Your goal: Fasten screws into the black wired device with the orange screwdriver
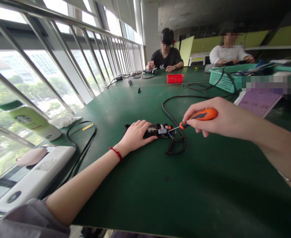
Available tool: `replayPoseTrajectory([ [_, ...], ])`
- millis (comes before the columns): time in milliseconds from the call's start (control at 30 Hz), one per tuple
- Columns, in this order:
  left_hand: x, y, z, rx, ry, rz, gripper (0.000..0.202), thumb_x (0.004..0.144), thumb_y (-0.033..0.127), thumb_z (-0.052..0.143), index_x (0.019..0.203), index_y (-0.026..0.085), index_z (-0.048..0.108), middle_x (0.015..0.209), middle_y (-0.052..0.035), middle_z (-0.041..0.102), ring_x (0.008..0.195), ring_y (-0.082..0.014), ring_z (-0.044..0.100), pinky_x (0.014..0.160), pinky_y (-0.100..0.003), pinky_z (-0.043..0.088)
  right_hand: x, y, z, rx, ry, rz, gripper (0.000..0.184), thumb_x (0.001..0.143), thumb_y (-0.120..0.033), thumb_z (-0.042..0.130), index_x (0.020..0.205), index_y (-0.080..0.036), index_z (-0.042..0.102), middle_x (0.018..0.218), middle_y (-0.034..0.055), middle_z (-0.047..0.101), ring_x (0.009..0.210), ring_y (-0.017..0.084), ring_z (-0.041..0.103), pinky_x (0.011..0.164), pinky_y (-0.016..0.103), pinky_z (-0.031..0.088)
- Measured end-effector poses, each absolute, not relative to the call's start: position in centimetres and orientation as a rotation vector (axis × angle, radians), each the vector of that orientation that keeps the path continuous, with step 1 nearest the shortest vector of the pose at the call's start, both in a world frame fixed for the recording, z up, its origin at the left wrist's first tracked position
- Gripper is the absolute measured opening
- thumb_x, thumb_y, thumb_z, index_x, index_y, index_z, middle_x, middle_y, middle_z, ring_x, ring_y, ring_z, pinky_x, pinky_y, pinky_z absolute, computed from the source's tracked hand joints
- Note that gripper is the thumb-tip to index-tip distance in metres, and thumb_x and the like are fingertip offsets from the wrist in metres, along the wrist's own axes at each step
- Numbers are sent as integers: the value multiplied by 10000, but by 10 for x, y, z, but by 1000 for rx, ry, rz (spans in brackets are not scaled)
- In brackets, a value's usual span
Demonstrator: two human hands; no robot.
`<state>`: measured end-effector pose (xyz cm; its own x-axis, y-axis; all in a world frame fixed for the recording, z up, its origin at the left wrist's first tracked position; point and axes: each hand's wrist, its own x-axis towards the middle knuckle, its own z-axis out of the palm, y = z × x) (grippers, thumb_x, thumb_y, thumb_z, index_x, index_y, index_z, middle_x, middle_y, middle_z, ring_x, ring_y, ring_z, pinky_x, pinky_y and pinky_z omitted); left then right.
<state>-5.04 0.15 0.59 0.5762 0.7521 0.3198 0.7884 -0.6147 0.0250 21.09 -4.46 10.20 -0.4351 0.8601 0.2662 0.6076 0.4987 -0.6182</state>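
Note:
My left hand point(137, 133) rests over a black corded electrical device point(150, 131), its fingers wrapped round the body and pressing it to the table. The device's right end lies open, with a grey block point(163, 131), thin wires and an orange-red part showing. My right hand point(209, 120) grips a screwdriver point(202, 115) by its orange and black handle. The metal shaft slants down to the left, and its tip is at the open end beside the grey block; whether it touches a screw I cannot tell. A black power cord point(182, 147) curls from that end.
At left stand a green-capped bottle point(28, 119) and a white power bank-like case point(38, 172), near a black cable point(84, 150). A red tray point(175, 78), a green basket point(224, 79) and a purple timer display point(258, 100) are farther back. Two people sit across the table.

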Motion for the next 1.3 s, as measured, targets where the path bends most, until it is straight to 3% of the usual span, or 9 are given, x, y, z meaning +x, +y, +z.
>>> replayPoseTrajectory([
  [233,-50,2,6,-2679,-1316,-440,518,850,611,401,1105,178,525,1028,-80,584,936,-248,532,831,-391,435,207,-45,102,-1275,-2139,642,20,718,-222,631,736,-223,639,538,-14,586,384,134,556,404,279,472],
  [467,-50,2,6,-2687,-1317,-462,505,845,605,414,1101,186,532,1019,-83,586,934,-247,536,838,-396,433,209,-36,93,-1165,-1999,609,450,621,-214,679,1013,-277,468,793,-6,632,518,145,583,452,283,469],
  [667,-49,1,7,-2675,-1313,-430,512,850,606,403,1098,174,528,1027,-86,586,927,-249,532,823,-390,435,193,-43,83,-1199,-2021,517,408,719,-293,618,1100,-258,476,772,-32,579,455,85,476,458,254,407],
  [800,-47,0,9,-2672,-1320,-413,509,849,604,407,1085,170,531,1023,-87,586,921,-251,532,812,-389,434,178,-54,79,-1197,-2055,391,136,758,-347,589,812,-224,599,622,-26,554,530,111,488,509,252,380],
  [867,-48,0,9,-2676,-1319,-418,512,847,607,407,1085,172,532,1020,-87,586,912,-249,534,808,-390,434,177,-56,77,-1219,-2014,361,160,767,-373,581,725,-218,588,658,-6,596,560,124,513,534,264,391],
  [967,-48,1,8,-2682,-1314,-429,512,848,606,408,1098,175,528,1022,-85,585,919,-248,533,818,-389,431,179,-52,77,-1216,-1893,317,131,732,-325,613,809,-230,567,734,-7,606,560,124,519,561,275,414],
  [1067,-49,1,7,-2680,-1315,-436,507,849,603,409,1104,181,527,1028,-84,583,927,-246,532,824,-386,430,185,-47,80,-1226,-1846,322,291,661,-264,660,917,-242,523,710,-24,568,552,134,520,536,277,410],
  [1167,-49,2,6,-2671,-1311,-429,519,850,612,401,1106,177,523,1034,-82,584,928,-246,530,824,-385,430,189,-46,85,-1224,-1877,310,389,680,-349,657,1013,-235,491,664,-29,558,551,149,519,522,289,392],
  [1300,-49,2,6,-2665,-1298,-416,516,853,611,397,1098,174,520,1036,-80,585,926,-246,531,823,-382,431,190,-50,91,-1334,-1916,198,251,768,-459,555,788,-211,586,513,-30,489,479,126,434,491,282,322],
])
